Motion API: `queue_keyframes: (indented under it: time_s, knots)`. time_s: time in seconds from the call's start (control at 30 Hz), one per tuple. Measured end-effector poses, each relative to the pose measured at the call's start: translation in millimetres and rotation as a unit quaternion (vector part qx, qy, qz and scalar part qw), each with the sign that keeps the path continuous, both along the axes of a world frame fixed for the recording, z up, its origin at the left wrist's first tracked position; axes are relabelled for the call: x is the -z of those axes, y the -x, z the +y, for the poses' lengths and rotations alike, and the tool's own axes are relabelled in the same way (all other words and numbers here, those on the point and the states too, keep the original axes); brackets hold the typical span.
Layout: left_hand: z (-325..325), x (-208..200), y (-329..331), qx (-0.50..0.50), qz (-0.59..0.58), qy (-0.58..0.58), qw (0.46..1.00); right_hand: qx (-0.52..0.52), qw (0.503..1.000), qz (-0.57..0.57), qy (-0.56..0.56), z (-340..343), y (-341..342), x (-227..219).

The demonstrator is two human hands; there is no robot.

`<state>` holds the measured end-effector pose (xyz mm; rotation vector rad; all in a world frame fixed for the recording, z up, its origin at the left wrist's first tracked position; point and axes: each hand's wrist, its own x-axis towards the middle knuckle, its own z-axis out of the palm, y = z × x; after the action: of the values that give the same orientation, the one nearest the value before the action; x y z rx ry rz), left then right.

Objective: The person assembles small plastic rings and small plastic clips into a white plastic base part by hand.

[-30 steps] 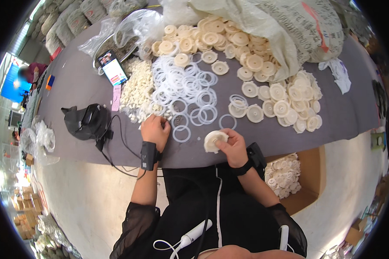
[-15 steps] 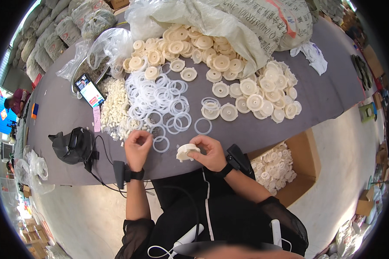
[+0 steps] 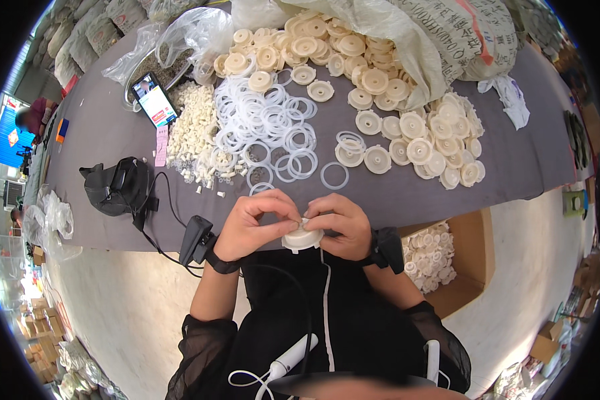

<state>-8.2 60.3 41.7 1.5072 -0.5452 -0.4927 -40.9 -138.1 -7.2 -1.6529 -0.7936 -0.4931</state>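
In front of my body, just past the table's near edge, a round cream plastic cap with small tabs on its rim is held between my hands. My right hand grips it from the right, fingers curled over its top. My left hand pinches at the cap's centre; any small piece between those fingertips is too hidden to name. Beyond them lie translucent rings in a loose heap. Small white plastic plugs are piled to its left, with tiny clear bits at the pile's near side.
More cream caps are heaped right and at the back, spilling from a woven sack. A phone rests by the plugs. A black pouch with a cable lies left. A cardboard box of white parts stands below the table's right side.
My left hand has moved right, from beside the plug pile to the cap. My right hand still holds the cap and has shifted slightly right. The whole view has tilted.
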Motion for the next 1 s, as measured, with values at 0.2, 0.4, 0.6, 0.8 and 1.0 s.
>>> queue_keyframes:
  time_s: [0.2,0.4,0.6,0.8,1.0]
  knots:
    - [1,0,4,-0.016,-0.029,-0.018,0.999,-0.027,1.0,0.004,-0.009,0,-3,0]
    - [3,-2,10,-0.037,-0.053,-0.031,0.997,-0.027,0.998,0.06,-0.014,-2,0,-2]
    - [2,1,17,-0.065,-0.175,-0.096,0.978,-0.02,0.997,0.068,-0.005,-2,1,-2]
    - [-3,-1,27,-0.08,-0.075,-0.051,0.993,-0.026,0.997,0.071,-0.005,-3,2,-4]
    - [-1,12,34,-0.096,-0.089,-0.041,0.99,-0.013,0.999,0.045,0.0,-3,4,0]
